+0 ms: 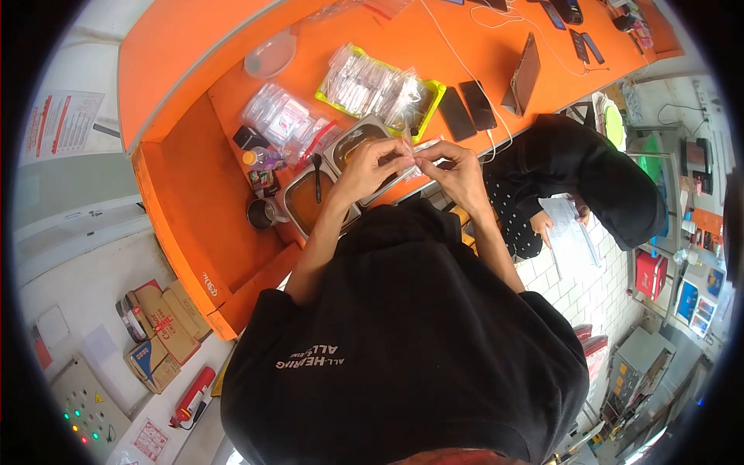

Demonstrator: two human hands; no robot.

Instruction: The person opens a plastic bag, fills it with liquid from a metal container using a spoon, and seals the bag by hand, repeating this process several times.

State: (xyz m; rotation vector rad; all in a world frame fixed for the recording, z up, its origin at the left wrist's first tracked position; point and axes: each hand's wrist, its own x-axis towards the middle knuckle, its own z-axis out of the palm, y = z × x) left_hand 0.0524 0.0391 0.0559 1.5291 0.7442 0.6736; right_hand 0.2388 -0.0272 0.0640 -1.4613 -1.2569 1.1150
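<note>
My left hand [370, 169] and my right hand [457, 177] meet over the table's front edge, fingertips pinched together on a small clear plastic bag [408, 144]. What is inside the bag is too small to make out. Below and left of my left hand stand metal trays; the nearer-left tray [288, 198] has an orange-brown inside with a black spoon [317, 177] lying across it. Another metal tray [333, 155] is partly hidden behind my left hand. Just beyond my hands sits a yellow-green basket [439, 99] filled with flat clear packets [372, 84].
Left of the trays are a bag of plastic packs [280, 116], a bottle with an orange cap [262, 160] and a metal cup [261, 214]. Phones [477, 105] and a propped tablet [525, 76] lie to the right. A person [589, 167] holding papers [570, 232] is close on my right.
</note>
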